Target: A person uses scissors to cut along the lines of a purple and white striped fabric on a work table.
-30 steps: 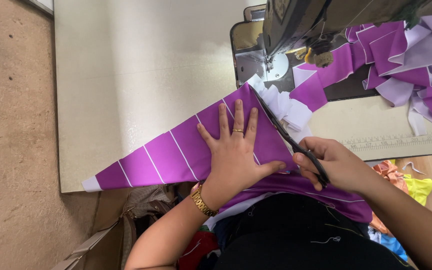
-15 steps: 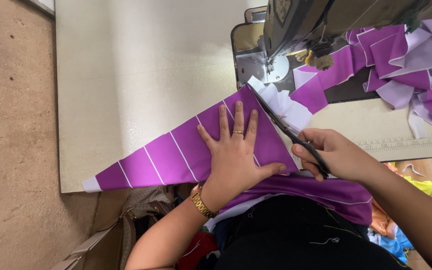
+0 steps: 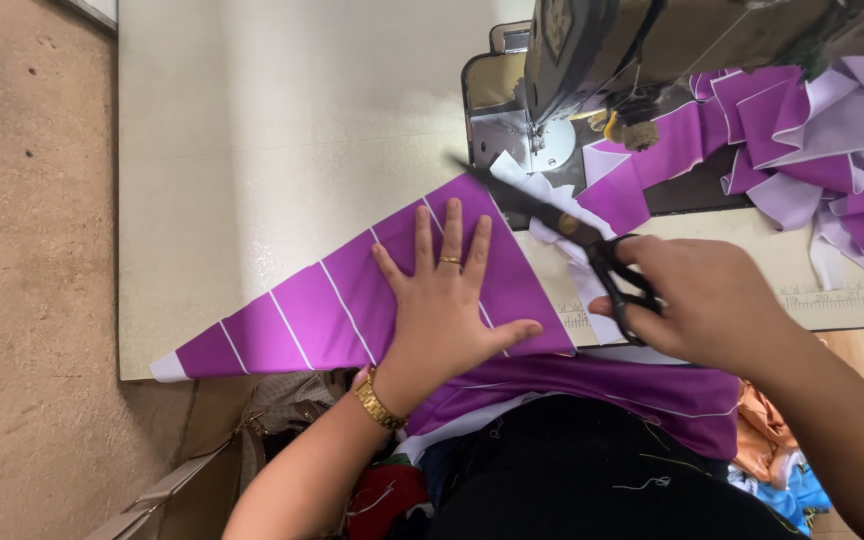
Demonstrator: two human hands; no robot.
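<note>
Fabric (image 3: 332, 310): left hand (image 3: 447, 310) is pressing it flat, fingers spread.
Scissors (image 3: 572, 235): right hand (image 3: 702, 300) is gripping them, cutting along the edge.
Next: probably closing the blades steadily.

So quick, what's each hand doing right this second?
Left hand: open, fingers spread, pressed flat on the purple striped fabric.
Right hand: closed around the handles of the black scissors.
</note>
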